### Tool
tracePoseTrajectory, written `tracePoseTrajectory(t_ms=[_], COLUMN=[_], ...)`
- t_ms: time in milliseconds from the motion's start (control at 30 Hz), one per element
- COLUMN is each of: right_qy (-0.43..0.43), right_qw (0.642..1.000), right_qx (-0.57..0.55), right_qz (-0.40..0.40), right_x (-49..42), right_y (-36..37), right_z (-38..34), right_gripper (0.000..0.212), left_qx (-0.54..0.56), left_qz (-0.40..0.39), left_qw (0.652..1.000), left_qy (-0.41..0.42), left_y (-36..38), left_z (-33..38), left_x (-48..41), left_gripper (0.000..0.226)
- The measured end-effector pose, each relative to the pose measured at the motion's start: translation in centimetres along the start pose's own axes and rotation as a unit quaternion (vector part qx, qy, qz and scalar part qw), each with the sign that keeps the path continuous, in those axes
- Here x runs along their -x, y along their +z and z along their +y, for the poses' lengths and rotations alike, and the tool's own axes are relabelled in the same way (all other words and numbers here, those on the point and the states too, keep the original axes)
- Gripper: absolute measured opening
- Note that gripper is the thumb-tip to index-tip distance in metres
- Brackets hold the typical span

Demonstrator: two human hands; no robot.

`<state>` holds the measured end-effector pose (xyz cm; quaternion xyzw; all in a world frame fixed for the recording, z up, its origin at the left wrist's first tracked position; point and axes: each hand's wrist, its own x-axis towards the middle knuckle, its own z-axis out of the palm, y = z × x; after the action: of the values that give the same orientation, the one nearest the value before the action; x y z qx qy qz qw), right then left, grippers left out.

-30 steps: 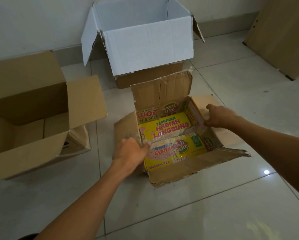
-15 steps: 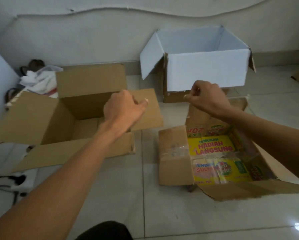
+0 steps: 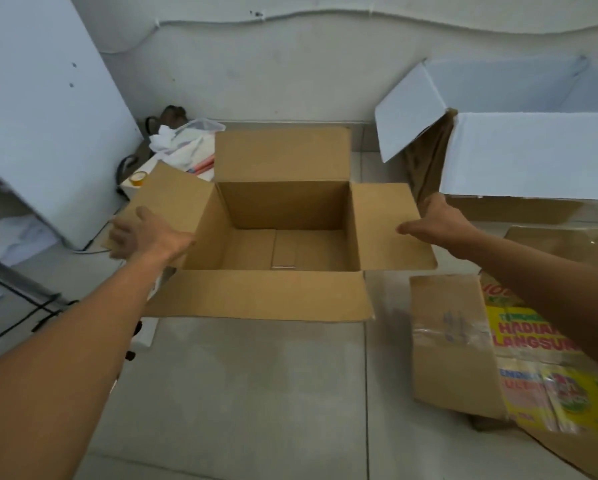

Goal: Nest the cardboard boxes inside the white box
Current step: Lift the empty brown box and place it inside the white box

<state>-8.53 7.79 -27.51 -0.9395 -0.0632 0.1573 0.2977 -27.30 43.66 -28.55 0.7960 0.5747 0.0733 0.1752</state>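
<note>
Now both hands are at the brown box [image 3: 283,244], where half a second ago they hung in the air between it and the printed box [image 3: 519,358], and a second ago they were down on the printed box's walls. The attention has plainly passed from one carton to the other. The left hand [image 3: 145,233] lies spread on the brown box's left flap, fingers open and blurred, with no closed grip that can be made out. The right hand [image 3: 436,220] rests open at the far edge of the right flap, thumb pointing inward along the cardboard; it holds nothing either, as far as the view shows.

The brown box stands on the floor [image 3: 256,393] in the middle of the view, all four flaps splayed outward and its inside empty. The white box [image 3: 533,150] stands behind and to the right, near the wall, also open, one flap hanging toward the brown box without touching it. The printed box lies in the near right corner, cut off by the frame.

The printed box has been let go on the floor and is not nested. The brown one looks the next to be lifted; my guess is that its spread flaps will need folding or guiding, since they may catch on the white box's rim on the way in.
</note>
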Motion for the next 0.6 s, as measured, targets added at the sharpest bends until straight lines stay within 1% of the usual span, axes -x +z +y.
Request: tracePoseTrajectory(t_ms=[67, 100, 167, 233, 300, 333, 367, 400, 467, 533, 600], right_qy=[0.039, 0.055, 0.068, 0.071, 0.066, 0.062, 0.061, 0.065, 0.089, 0.112, 0.111], right_qw=[0.997, 0.995, 0.994, 0.993, 0.991, 0.989, 0.985, 0.979, 0.964, 0.952, 0.951], right_qx=[-0.068, -0.086, -0.087, -0.09, -0.117, -0.137, -0.163, -0.192, -0.237, -0.249, -0.25], right_qz=[-0.011, -0.011, -0.005, 0.003, -0.002, -0.011, -0.021, -0.033, -0.077, -0.136, -0.147], right_x=[-0.7, -1.0, -1.5, -1.9, -2.1, -2.2, -2.3, -2.3, -2.1, -1.8, -1.7], right_y=[0.5, 0.8, 1.2, 1.2, 0.8, 0.6, 0.4, 0.0, -0.6, -1.0, -0.7], right_z=[-0.5, -0.6, -0.5, -0.2, -0.1, -0.2, -0.4, -0.7, -1.5, -2.2, -2.9], right_gripper=[0.077, 0.079, 0.081, 0.079, 0.066, 0.058, 0.053, 0.051, 0.052, 0.051, 0.042], left_qx=[0.063, 0.096, 0.182, 0.296, 0.394, 0.432, 0.472, 0.507, 0.546, 0.557, 0.555], left_qz=[0.011, 0.029, 0.072, 0.1, 0.122, 0.114, 0.079, 0.033, -0.011, -0.015, 0.024], left_qw=[0.996, 0.992, 0.975, 0.939, 0.893, 0.874, 0.856, 0.838, 0.813, 0.806, 0.809], left_qy=[-0.063, -0.082, -0.109, -0.141, -0.179, -0.19, -0.196, -0.199, -0.202, -0.199, -0.192], left_y=[0.8, 1.2, 1.6, 1.5, 1.1, 0.8, 0.5, 0.1, -0.3, -0.5, -0.5], left_z=[-1.1, -1.5, -1.8, -1.8, -2.0, -2.1, -2.0, -1.9, -1.8, -1.5, -0.9], left_x=[-0.6, -0.9, -1.0, -1.1, -1.7, -2.2, -2.5, -2.8, -3.2, -3.1, -2.5], left_gripper=[0.11, 0.11, 0.105, 0.102, 0.093, 0.086, 0.077, 0.068, 0.055, 0.049, 0.049])
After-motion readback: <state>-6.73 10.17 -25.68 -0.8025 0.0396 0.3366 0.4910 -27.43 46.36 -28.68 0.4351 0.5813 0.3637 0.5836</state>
